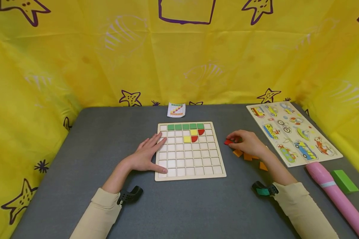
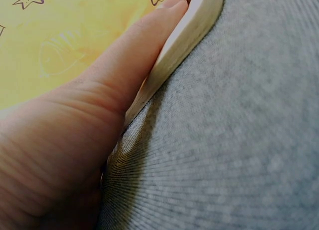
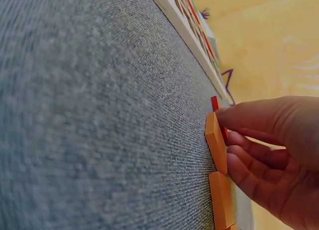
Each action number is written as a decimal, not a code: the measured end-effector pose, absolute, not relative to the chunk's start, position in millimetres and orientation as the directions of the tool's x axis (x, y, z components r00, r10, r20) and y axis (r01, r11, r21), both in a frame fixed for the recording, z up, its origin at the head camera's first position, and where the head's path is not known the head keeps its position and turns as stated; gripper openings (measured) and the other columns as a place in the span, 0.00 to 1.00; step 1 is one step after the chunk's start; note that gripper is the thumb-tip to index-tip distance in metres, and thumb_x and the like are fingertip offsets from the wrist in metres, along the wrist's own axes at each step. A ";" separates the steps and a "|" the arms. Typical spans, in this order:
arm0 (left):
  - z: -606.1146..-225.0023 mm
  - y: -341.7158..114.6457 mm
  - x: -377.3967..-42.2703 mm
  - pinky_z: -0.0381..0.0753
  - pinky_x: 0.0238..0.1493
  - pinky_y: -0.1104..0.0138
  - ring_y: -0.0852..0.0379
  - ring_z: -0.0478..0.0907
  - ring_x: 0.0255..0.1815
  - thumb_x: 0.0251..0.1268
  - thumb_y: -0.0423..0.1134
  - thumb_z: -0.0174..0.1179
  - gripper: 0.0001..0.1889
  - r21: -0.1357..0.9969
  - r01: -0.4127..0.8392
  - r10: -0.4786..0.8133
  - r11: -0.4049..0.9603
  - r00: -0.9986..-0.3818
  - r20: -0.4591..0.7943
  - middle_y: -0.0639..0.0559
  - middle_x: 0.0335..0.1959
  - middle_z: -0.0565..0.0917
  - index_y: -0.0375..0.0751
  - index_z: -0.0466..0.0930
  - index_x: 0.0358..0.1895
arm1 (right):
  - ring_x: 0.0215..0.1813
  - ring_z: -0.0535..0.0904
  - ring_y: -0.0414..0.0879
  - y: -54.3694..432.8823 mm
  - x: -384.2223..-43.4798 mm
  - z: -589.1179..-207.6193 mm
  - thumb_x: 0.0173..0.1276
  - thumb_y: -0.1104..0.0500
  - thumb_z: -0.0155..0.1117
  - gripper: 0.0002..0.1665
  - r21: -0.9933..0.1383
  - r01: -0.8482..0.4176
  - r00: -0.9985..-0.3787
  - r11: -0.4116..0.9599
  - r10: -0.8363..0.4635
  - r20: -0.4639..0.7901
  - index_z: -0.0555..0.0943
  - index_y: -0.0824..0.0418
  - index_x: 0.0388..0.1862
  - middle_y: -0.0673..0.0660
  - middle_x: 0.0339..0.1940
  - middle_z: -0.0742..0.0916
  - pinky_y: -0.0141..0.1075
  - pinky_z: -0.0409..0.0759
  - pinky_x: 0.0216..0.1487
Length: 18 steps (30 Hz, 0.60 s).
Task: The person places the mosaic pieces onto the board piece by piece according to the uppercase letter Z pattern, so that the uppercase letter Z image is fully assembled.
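Right hand [image 1: 246, 142] is holding a thin red tile [image 1: 228, 142] in a close pinch, seemingly picking it up, next calling for a leftward carry to the square wooden grid board [image 1: 198, 162] under the spread left hand [image 1: 145, 155].

No legible text, labels, numbers or signs.

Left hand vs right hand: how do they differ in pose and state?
The left hand has spread fingers; the right hand has curled ones. The left hand rests on the left edge of the wooden grid board, while the right hand pinches a red piece by the orange pieces. Both emerge from beige sleeves.
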<state>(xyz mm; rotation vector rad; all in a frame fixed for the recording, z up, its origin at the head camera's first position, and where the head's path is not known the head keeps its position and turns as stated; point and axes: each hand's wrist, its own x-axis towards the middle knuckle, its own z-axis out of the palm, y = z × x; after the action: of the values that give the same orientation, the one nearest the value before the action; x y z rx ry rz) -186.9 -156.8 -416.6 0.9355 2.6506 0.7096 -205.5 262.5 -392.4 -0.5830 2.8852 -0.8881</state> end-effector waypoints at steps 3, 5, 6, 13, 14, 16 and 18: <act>-416.7 -156.6 -186.9 0.37 0.71 0.43 0.43 0.33 0.79 0.49 0.65 0.69 0.60 0.517 0.523 0.640 0.677 -0.766 -0.063 0.41 0.80 0.38 0.41 0.44 0.79 | 0.36 0.75 0.46 260.3 -207.2 -393.6 0.63 0.60 0.71 0.12 -0.546 -0.351 -0.924 0.760 -0.376 0.071 0.85 0.61 0.45 0.52 0.33 0.83 0.40 0.73 0.39; -416.8 -156.4 -187.0 0.37 0.71 0.43 0.43 0.33 0.79 0.49 0.65 0.69 0.60 0.516 0.524 0.640 0.678 -0.766 -0.062 0.42 0.80 0.38 0.41 0.44 0.79 | 0.37 0.76 0.46 257.2 -208.1 -394.1 0.64 0.59 0.71 0.12 -0.545 -0.366 -0.920 0.755 -0.380 0.091 0.85 0.61 0.45 0.52 0.35 0.84 0.40 0.74 0.40; -416.8 -156.3 -187.0 0.37 0.71 0.43 0.43 0.34 0.79 0.49 0.65 0.69 0.60 0.515 0.525 0.640 0.678 -0.766 -0.062 0.42 0.80 0.38 0.41 0.44 0.79 | 0.37 0.77 0.46 255.2 -208.7 -394.4 0.64 0.58 0.71 0.12 -0.543 -0.377 -0.917 0.750 -0.386 0.103 0.85 0.61 0.45 0.53 0.36 0.85 0.41 0.75 0.41; -416.3 -156.3 -186.7 0.37 0.71 0.43 0.43 0.34 0.79 0.49 0.65 0.69 0.61 0.513 0.526 0.639 0.679 -0.766 -0.060 0.42 0.80 0.38 0.41 0.44 0.79 | 0.38 0.78 0.46 226.0 -212.0 -389.9 0.62 0.57 0.73 0.15 -0.565 -0.428 -0.887 0.705 -0.446 0.115 0.85 0.61 0.46 0.52 0.36 0.85 0.42 0.76 0.41; -416.2 -156.3 -186.5 0.37 0.71 0.43 0.43 0.34 0.79 0.49 0.65 0.69 0.61 0.513 0.526 0.640 0.678 -0.766 -0.060 0.42 0.80 0.38 0.41 0.44 0.79 | 0.37 0.77 0.46 220.4 -212.4 -389.0 0.61 0.57 0.73 0.15 -0.576 -0.429 -0.883 0.695 -0.456 0.107 0.85 0.61 0.46 0.51 0.35 0.85 0.41 0.76 0.41; -416.1 -156.4 -186.5 0.37 0.71 0.43 0.43 0.34 0.79 0.49 0.65 0.69 0.60 0.514 0.526 0.640 0.678 -0.766 -0.059 0.41 0.80 0.38 0.41 0.44 0.79 | 0.36 0.76 0.45 209.0 -213.0 -387.3 0.61 0.57 0.74 0.16 -0.594 -0.437 -0.873 0.675 -0.478 0.098 0.84 0.60 0.46 0.50 0.35 0.84 0.40 0.75 0.39; -416.0 -156.3 -186.4 0.38 0.71 0.43 0.43 0.34 0.79 0.49 0.65 0.69 0.60 0.514 0.528 0.641 0.676 -0.765 -0.058 0.41 0.80 0.38 0.41 0.44 0.79 | 0.35 0.76 0.45 197.7 -213.9 -386.5 0.60 0.58 0.74 0.16 -0.608 -0.450 -0.859 0.654 -0.504 0.094 0.84 0.61 0.46 0.49 0.34 0.83 0.38 0.75 0.37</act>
<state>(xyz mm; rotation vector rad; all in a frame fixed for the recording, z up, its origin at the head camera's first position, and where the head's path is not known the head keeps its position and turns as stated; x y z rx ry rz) -186.4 -156.3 -416.0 0.9424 2.6572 0.7060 -213.9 197.7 -386.5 -0.8037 2.7807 -0.9883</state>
